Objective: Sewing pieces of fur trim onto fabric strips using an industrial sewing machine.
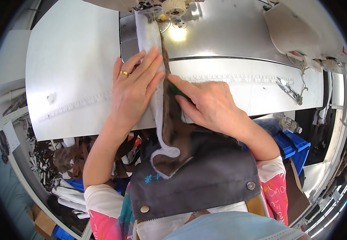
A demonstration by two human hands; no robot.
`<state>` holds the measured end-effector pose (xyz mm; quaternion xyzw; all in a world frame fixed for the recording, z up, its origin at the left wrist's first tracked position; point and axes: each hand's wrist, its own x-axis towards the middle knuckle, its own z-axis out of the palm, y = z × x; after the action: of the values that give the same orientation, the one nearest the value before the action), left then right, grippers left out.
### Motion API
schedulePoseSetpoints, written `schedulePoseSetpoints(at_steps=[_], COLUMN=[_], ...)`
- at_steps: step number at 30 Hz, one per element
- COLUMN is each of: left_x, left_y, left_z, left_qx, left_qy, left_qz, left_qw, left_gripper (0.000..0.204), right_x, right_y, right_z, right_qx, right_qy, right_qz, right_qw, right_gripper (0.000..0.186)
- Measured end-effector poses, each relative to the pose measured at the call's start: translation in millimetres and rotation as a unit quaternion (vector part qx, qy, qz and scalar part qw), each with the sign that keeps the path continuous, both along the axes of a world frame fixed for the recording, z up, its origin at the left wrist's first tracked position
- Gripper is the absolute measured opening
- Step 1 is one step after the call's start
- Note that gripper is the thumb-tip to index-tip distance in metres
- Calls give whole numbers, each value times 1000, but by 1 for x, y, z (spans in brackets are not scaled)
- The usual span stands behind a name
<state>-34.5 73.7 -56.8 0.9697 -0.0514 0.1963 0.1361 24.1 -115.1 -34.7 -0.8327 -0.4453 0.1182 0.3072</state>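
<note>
A long piece of brown plush fabric (174,124) with a white layer along its left side (148,34) runs from under the sewing machine's presser foot (152,17) down over the table edge. Its curved lower end rests on my dark apron. My left hand (134,88) lies flat on the white layer, fingers stretched out and pointing at the machine, a gold ring on one finger. Against the brown edge, just right of it, my right hand (211,105) grips a green-handled tool (176,90). The tip of that tool is hidden.
The machine head (175,8) overhangs the top of the metal bed (229,36). Small thread snips (288,90) lie at the white tabletop's right, beside a printed ruler scale (229,77). Fabric scraps (67,162) are heaped below left; a blue crate (297,146) stands below right.
</note>
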Motion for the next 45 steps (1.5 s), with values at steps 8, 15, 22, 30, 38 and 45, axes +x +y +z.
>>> schedulePoseSetpoints(at_steps=[8,15,22,30,38,45], left_x=[28,32,27,-15,-16,-17], left_y=[16,18,15,-6,-8,-9], left_z=[-8,-11,-6,-1,-3,-2], left_qx=[-18,10,41,-104,-48,-62], left_qy=[-21,-31,-23,67,52,57], left_qz=[-13,5,9,30,46,47], left_qw=[1000,999,999,992,996,995], left_gripper=[30,29,30,36,37,37], right_x=[25,-4,-20,-13,21,37], right_y=[18,-12,17,-4,-9,20], right_z=[-2,-2,-6,-10,-4,-12], right_qx=[-8,56,68,66,56,8], right_qy=[-64,41,-21,-46,-18,-64], right_qz=[-5,-115,-119,-23,-115,-67], right_qw=[998,991,990,997,992,996], right_gripper=[40,42,43,44,38,34])
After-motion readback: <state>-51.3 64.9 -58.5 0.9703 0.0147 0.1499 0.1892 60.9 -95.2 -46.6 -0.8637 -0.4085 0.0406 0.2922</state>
